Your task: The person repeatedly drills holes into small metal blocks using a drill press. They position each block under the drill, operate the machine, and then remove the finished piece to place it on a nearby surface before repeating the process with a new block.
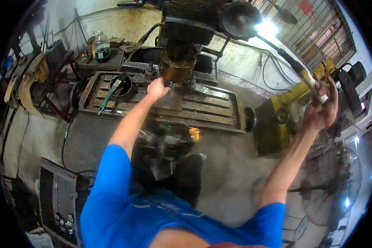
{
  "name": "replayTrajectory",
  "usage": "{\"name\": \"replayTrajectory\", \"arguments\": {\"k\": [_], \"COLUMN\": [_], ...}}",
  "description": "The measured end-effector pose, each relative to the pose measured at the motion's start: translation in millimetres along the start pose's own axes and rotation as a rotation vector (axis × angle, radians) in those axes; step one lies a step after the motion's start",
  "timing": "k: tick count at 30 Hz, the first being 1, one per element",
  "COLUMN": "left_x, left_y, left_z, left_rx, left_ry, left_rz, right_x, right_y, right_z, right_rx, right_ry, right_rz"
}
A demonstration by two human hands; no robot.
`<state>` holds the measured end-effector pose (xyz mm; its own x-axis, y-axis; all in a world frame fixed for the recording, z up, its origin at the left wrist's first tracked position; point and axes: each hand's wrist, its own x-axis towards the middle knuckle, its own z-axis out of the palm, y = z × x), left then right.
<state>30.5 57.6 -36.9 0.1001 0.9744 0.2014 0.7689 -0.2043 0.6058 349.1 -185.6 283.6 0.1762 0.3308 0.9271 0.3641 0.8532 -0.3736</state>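
Observation:
A dark machine head [178, 33] with a rusty brown spindle housing [177, 68] stands over a slotted metal machine table [206, 112]. My left hand [158, 89] is closed just under the housing, above the table; what its fingers grip is hidden. Raised far to the right, my right hand [323, 109] has its fingers round the pale grip of a long lever [291, 62], which runs up to the machine head. A brush with a green handle [107, 100] rests across a dark round pot [123, 91] on the table's left part.
Behind on the left, a clear bottle [101, 46] with dark liquid stands on a cluttered bench. A yellow machine [277, 111] is close to the table's right end. At lower right is a large fan [330, 186]. An orange object [194, 133] sits below the table's front edge.

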Motion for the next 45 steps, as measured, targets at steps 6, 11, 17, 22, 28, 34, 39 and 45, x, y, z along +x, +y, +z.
{"name": "replayTrajectory", "arguments": {"k": [6,11,17,22,28,34,39,45], "left_x": [-10.1,-6.1,-4.5,-3.9,-2.8,-4.2,-0.3,3.2], "left_y": [12.3,5.0,0.6,-1.1,4.2,5.2,-0.5,1.4], "left_z": [-16.6,-10.5,-6.9,-3.7,-8.6,-6.6,-7.1,-12.6], "left_rx": [0.020,0.044,0.031,0.026,0.054,0.066,0.040,-0.003], "left_ry": [0.006,0.020,0.020,0.071,0.001,0.051,-0.045,-0.157], "left_rz": [-0.036,-0.045,-0.049,-0.041,-0.027,-0.027,-0.084,-0.071], "right_x": [-45.0,-64.5,-42.4,-61.8,-72.4,-92.4,-72.7,-90.5], "right_y": [27.3,33.7,25.8,27.0,30.3,37.0,30.3,35.2], "right_z": [8.1,14.2,16.7,20.5,19.4,22.2,25.0,24.9], "right_rx": [0.097,0.041,0.071,0.005,0.040,0.067,0.018,0.107], "right_ry": [0.030,0.027,-0.031,0.068,0.053,0.097,0.107,0.135], "right_rz": [-0.034,-0.126,-0.084,-0.053,-0.073,-0.088,-0.062,-0.059]}}
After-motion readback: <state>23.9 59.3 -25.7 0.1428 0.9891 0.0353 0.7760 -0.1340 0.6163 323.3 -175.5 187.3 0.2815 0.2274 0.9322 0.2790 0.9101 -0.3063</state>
